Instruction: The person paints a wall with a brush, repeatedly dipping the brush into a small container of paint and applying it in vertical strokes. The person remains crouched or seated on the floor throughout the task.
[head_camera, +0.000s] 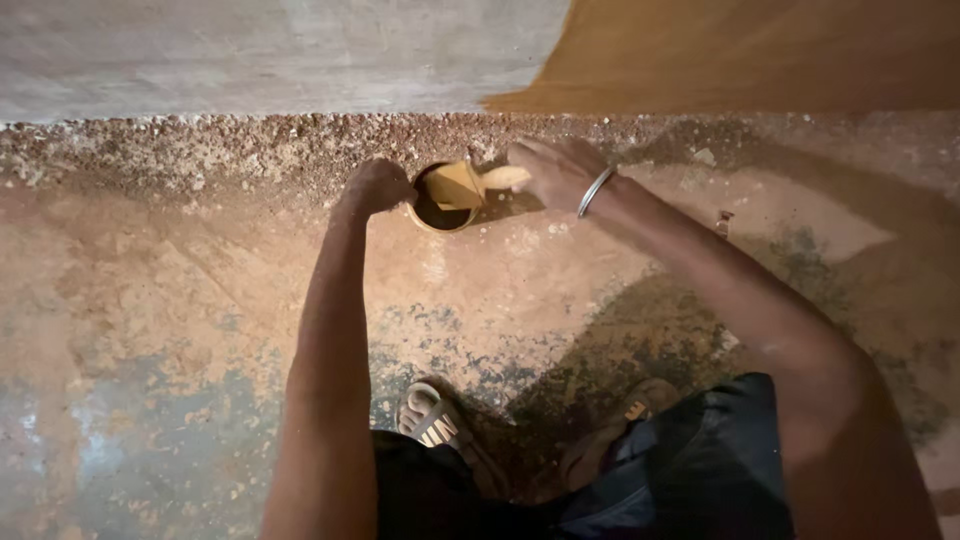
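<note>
A small round can with tan paint stands on the stained floor by the foot of the wall. My left hand is closed on the can's left rim. My right hand, with a metal bangle at the wrist, holds a flat brush whose tan-coated head rests over the can's opening. The brush handle is partly hidden in my fingers.
A grey wall runs along the top, its right part painted tan. Rubble and grit line the wall's base. My feet in sandals are on the floor below, between my arms.
</note>
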